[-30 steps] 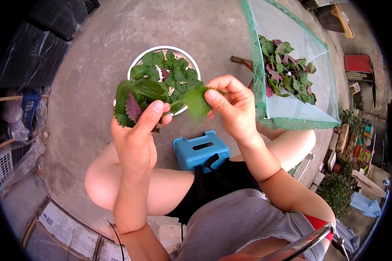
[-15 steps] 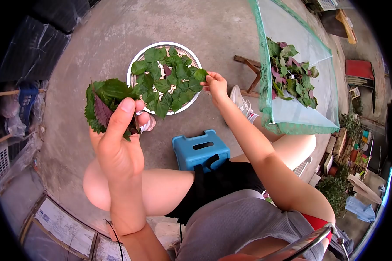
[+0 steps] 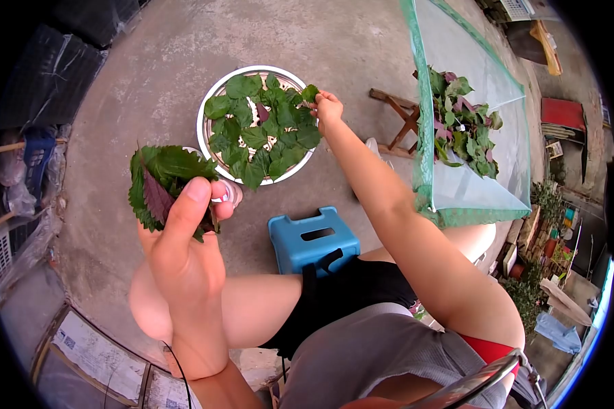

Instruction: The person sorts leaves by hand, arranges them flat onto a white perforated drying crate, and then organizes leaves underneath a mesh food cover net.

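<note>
In my left hand (image 3: 187,255) I hold a bunch of perilla leaves (image 3: 167,167), green with one purple leaf (image 3: 158,198) showing, pinched under my thumb. My right hand (image 3: 329,109) is at the right edge of a round, white-rimmed tray (image 3: 202,126). Its fingers pinch a single green perilla leaf (image 3: 310,93) at the rim. Green perilla leaves (image 3: 254,135) are spread over the tray, with a small purple one (image 3: 262,112) among them. Pale tray bottom shows through gaps between the leaves.
A blue plastic stool (image 3: 314,235) stands between my legs. To the right, a green-edged mesh cover (image 3: 474,194) sits by a pile of green and purple leaves (image 3: 464,126). A wooden folding stand (image 3: 399,119) is beside it. Crates and bags line the left.
My right hand has moved up and slightly left along the tray's edge with the leaf. My left hand stays nearly in place with its bunch.
</note>
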A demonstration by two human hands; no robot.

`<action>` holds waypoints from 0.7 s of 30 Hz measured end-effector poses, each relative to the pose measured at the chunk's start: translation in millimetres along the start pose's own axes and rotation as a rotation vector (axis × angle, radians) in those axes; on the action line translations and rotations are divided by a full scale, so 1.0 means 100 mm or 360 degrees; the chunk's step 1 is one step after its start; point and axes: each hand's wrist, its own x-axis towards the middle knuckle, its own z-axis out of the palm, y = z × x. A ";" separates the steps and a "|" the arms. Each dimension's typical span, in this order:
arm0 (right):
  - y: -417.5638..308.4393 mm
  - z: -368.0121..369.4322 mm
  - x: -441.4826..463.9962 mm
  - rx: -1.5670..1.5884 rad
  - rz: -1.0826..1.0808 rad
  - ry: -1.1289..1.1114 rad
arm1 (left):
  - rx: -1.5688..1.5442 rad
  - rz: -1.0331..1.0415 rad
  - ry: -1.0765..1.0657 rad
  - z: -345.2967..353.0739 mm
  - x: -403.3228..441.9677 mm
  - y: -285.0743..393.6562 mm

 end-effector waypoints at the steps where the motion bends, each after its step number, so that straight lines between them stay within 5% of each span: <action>1: 0.01 0.01 0.02 0.0053 0.0061 0.0040 | 0.0002 -0.0003 0.0002 -0.01 0.00 0.00; 9: 0.22 0.07 0.17 0.0173 0.0212 0.0184 | 0.0125 -0.0035 0.0204 0.01 0.04 -0.03; 15: 0.36 -0.01 0.25 -0.0523 0.0269 0.0246 | 0.0150 -0.0100 0.0174 -0.01 0.05 -0.05; 21: 0.69 -0.23 0.35 -0.1008 -0.0186 0.0262 | 0.0200 -0.0100 0.0232 0.09 0.08 -0.13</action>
